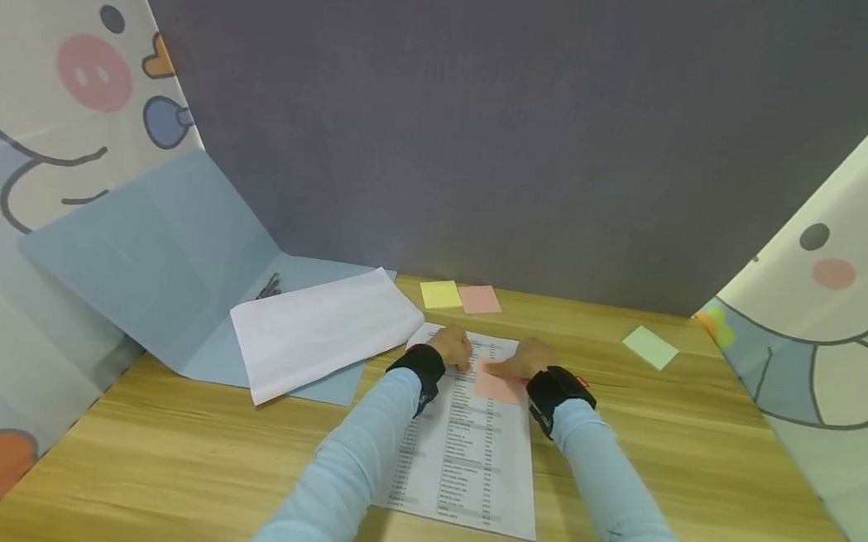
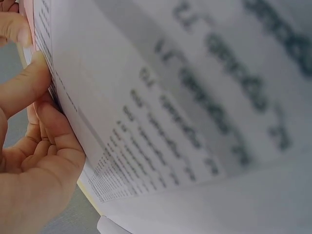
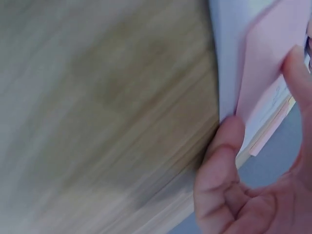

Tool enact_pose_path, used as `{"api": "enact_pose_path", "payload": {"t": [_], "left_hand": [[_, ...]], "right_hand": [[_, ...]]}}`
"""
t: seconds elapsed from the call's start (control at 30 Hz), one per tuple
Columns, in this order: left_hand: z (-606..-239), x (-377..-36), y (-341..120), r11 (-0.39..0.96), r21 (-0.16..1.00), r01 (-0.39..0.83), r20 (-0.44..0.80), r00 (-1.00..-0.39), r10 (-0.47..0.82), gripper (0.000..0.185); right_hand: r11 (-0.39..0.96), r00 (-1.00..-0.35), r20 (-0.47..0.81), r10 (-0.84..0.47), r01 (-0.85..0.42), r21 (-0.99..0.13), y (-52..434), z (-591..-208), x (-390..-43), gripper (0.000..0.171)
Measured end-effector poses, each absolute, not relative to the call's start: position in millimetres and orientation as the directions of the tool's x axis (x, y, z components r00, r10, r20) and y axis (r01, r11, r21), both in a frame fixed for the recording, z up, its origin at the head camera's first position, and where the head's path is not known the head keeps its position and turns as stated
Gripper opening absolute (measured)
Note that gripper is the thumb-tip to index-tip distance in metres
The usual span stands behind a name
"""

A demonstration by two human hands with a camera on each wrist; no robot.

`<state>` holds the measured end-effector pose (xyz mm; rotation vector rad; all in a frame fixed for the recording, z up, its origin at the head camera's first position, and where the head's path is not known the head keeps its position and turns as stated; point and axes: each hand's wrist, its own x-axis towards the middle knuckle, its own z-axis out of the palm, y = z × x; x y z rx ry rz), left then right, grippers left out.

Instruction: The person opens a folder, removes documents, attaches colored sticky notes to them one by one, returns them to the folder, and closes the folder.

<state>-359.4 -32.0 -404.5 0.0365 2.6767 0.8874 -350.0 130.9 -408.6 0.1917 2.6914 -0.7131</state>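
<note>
A printed sheet point(image 1: 459, 463) with rows of small text lies on the wooden table in front of me. Near its top right is a pink sticky note point(image 1: 500, 387), also large in the right wrist view. My right hand point(image 1: 529, 360) grips this note, the thumb point(image 3: 295, 66) on its face and a bent finger point(image 3: 229, 134) at its corner by the sheet's edge. My left hand point(image 1: 453, 347) rests on the upper part of the sheet, its fingers curled under and the thumb point(image 2: 36, 73) against the paper, just left of the note.
An open blue folder point(image 1: 158, 271) stands at the left, with blank white paper point(image 1: 326, 331) and dark metal clips point(image 1: 270, 286) on it. Behind the sheet lie a yellow note point(image 1: 440, 295) and another pink note point(image 1: 480, 299). A pale green note point(image 1: 650, 348) is farther right. A grey panel point(image 1: 487, 142) borders the table's back.
</note>
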Motion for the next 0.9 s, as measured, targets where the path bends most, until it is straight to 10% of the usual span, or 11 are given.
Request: {"api": "enact_pose_path", "payload": {"t": [0.4,0.9], "left_hand": [[-404,-356,-32,0.791,0.605,-0.092,-0.289,-0.951,0.11,0.015],[-410,-356,-33,0.775,0.625,-0.091,-0.27,-0.957,0.105,0.018]], "right_hand": [[0.875,-0.934,-0.334,0.125,0.262,-0.407,116,-405,-339,0.088],[0.798,-0.956,-0.265,-0.122,0.064,-0.599,153,-412,-354,0.017]]}}
